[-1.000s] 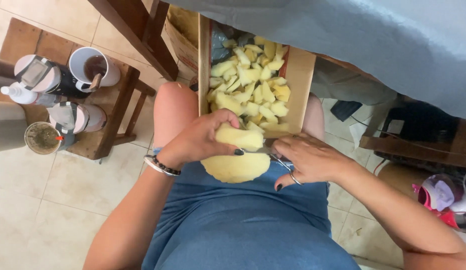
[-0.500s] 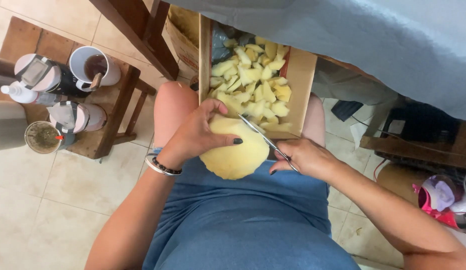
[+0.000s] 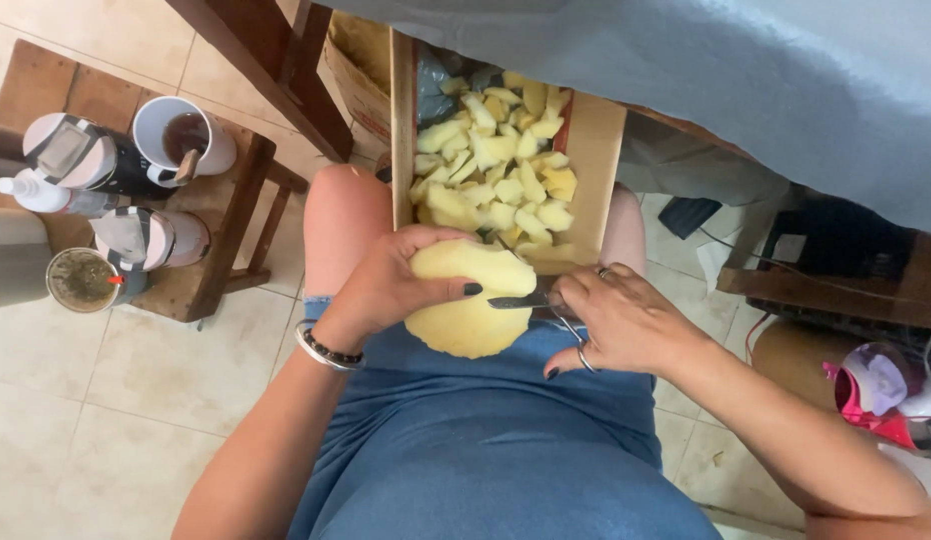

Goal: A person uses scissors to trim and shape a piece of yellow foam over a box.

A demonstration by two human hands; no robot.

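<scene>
Head camera, looking steeply down

One close view from above the lap takes in both hands, the box (image 3: 596,150) at the knees, and the floor (image 3: 106,400); the upper right edge is probably cloth.

Saw bare forearms, no sleeves. Left hand (image 3: 396,285): dark polish on thumbnail, beaded bracelet beside thin silver bangle at wrist. Right hand (image 3: 621,320): ring on finger, dark polish on nails. Wore blue denim garment over lap, knees bare below hem.
</scene>
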